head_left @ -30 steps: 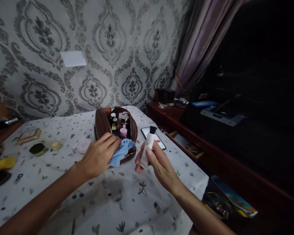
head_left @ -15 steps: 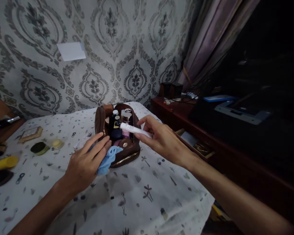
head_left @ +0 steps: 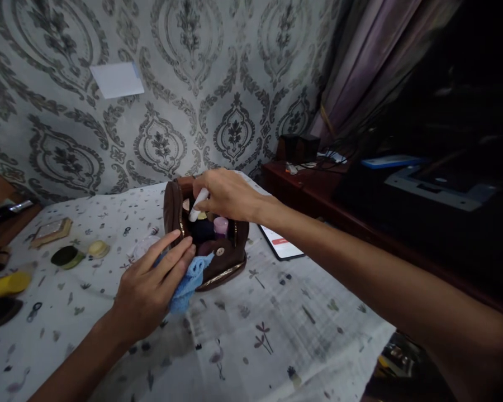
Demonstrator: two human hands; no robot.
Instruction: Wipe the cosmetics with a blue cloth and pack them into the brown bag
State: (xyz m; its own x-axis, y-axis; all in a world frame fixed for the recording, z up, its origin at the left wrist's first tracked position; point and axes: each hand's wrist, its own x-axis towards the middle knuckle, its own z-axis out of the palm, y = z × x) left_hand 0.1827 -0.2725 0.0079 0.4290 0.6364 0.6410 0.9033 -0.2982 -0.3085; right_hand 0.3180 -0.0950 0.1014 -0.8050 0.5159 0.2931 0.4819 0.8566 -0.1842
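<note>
A brown zippered cosmetic bag [head_left: 228,267] stands unzipped on the cloth-covered table, with several bottles and jars inside. My right hand [head_left: 226,192] is over its back part, fingers closed around a white tube [head_left: 199,204] that is tilted down into the bag. A pink-capped container [head_left: 221,226] shows below that hand; the bottles behind are mostly hidden by it. At the bag's left front side rests my left hand [head_left: 151,285], its fingertips on the zipper edge. A crumpled blue cloth [head_left: 188,286] is held under its fingers and palm, against the bag.
On the left of the patterned tablecloth [head_left: 251,357] lie a green-rimmed jar [head_left: 67,255], a small cream jar [head_left: 98,249], a flat box [head_left: 51,231] and a yellow tube [head_left: 10,283]. A phone [head_left: 280,243] lies right of the bag. A dark red desk [head_left: 302,181] adjoins the right side.
My right hand has moved left and forward over the bag, tipping the white tube from nearly level to pointing down inside. The phone has come into view. My left hand stays at the bag.
</note>
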